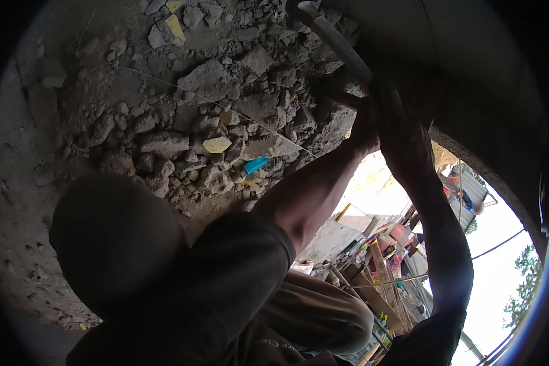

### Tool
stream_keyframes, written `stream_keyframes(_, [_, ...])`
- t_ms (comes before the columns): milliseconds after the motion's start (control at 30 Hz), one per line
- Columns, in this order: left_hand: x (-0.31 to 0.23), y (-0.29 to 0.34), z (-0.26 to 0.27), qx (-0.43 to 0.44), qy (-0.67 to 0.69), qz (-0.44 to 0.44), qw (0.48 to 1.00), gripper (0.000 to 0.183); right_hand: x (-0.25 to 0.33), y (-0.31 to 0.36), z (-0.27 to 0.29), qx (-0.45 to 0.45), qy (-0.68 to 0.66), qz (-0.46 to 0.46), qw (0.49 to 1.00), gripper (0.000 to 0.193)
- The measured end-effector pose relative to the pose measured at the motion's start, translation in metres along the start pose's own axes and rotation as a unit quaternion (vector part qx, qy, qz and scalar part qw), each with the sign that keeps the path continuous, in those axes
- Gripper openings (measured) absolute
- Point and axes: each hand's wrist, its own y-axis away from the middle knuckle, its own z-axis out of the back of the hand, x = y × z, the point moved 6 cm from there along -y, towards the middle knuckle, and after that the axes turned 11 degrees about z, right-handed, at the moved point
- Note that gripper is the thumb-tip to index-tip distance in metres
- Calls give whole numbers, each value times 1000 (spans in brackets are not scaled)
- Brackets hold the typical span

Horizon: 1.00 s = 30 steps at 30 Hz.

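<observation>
A dark metal bar with a hooked end (341, 47) slants down from the top of the view into my two hands, which are raised close together in deep shade. My right hand (398, 125) is closed around the bar's lower part. Beside it, my left hand (366, 127) is closed at the same end of the bar, its fingers mostly lost in shadow. A darker, narrow piece (341, 97) shows next to my left hand; its kind is unclear. The bar's far tip bends away near the rubble.
Broken stones and rubble (207, 82) cover the ground, with yellowish chunks (217, 144) and a turquoise piece (256, 165) among them. A thin string (226, 108) crosses over. A dark curved edge (488, 177) overhangs at right. Planks and clutter (384, 277) lie outside. My bent knees are near.
</observation>
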Motion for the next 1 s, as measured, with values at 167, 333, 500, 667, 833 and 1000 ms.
stream_keyframes(167, [20,5,-3,9,11,11,1000,31,-35,12,-27,91,279,68,954,46])
stream_keyframes(333, [10,0,3,12,-13,-25,1000,27,-1,6,-3,-25,195,120,973,42])
stream_keyframes(500, [31,-1,-4,28,9,-15,999,24,-38,25,-30,194,243,-41,949,39])
stream_keyframes(667, [1,-21,15,211,194,-39,957,19,12,-19,9,38,243,91,965,44])
stream_keyframes(833, [34,0,-7,47,8,-28,998,19,-38,23,-31,25,134,-51,989,41])
stream_keyframes(1000, [12,-1,-2,18,-84,-62,994,18,3,-19,-2,137,183,0,974,35])
